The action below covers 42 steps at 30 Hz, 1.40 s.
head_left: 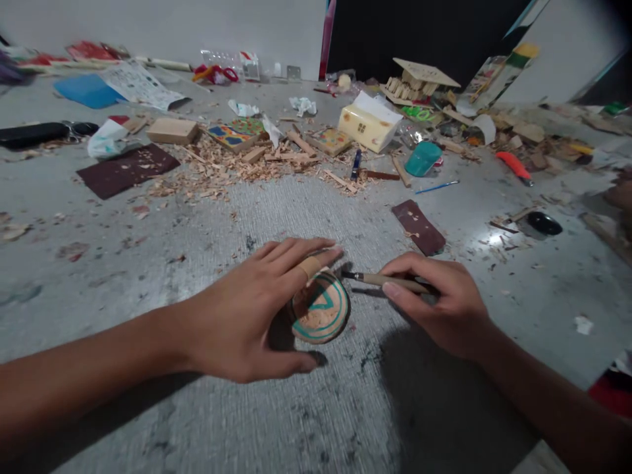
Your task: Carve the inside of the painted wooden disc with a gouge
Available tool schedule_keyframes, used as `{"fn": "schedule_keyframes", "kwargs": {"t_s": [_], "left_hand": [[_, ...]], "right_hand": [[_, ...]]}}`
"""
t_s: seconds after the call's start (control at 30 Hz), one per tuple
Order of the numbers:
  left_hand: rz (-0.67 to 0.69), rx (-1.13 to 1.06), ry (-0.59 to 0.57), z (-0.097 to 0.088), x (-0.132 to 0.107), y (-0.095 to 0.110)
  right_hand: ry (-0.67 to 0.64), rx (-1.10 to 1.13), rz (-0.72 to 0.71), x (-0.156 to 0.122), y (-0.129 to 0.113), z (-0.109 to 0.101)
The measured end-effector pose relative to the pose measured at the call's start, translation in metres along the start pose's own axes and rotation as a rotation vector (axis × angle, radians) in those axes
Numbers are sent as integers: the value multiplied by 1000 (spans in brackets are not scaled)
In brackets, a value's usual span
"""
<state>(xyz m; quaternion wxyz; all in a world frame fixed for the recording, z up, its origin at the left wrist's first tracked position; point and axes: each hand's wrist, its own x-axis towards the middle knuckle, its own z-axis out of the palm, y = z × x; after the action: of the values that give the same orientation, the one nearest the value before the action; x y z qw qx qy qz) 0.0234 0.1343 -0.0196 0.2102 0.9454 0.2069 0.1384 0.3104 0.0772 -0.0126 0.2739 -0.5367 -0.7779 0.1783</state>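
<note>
A small round wooden disc [320, 309] with teal painted lines lies on the grey floor in front of me. My left hand [257, 313] lies over its left side, fingers stretched across the top edge and thumb below; one finger wears a tan bandage. My right hand [434, 299] pinches a thin paintbrush [390, 280] with a wooden handle. The brush's dark tip points left and sits right by the disc's upper right edge.
Wood shavings [237, 168] and wood scraps spread across the floor beyond. Dark sandpaper sheets [126, 170] [419, 226], painted blocks [236, 135], a yellow box [369, 122], a teal lid [423, 158], a small wooden model house [419, 82] and a black dish [543, 224] lie around.
</note>
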Motion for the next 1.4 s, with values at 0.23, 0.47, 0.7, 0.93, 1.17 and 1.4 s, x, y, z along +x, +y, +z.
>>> {"fn": "schedule_keyframes", "kwargs": {"t_s": [0.23, 0.47, 0.7, 0.93, 1.17, 1.4], "left_hand": [[-27, 15, -46, 1, 5, -1], [17, -3, -30, 2, 4, -4], [119, -119, -112, -4, 7, -7], [117, -108, -86, -1, 4, -13], [117, -84, -91, -2, 5, -11], [123, -125, -89, -2, 6, -11]], "right_hand": [[-94, 16, -263, -1, 6, -5], [-136, -162, -446, -3, 2, -7], [-190, -416, -590, 14, -20, -18], [-323, -500, -733, 39, -40, -21], [-351, -539, -780, 48, -51, -23], [-394, -528, -753, 52, -56, -21]]}}
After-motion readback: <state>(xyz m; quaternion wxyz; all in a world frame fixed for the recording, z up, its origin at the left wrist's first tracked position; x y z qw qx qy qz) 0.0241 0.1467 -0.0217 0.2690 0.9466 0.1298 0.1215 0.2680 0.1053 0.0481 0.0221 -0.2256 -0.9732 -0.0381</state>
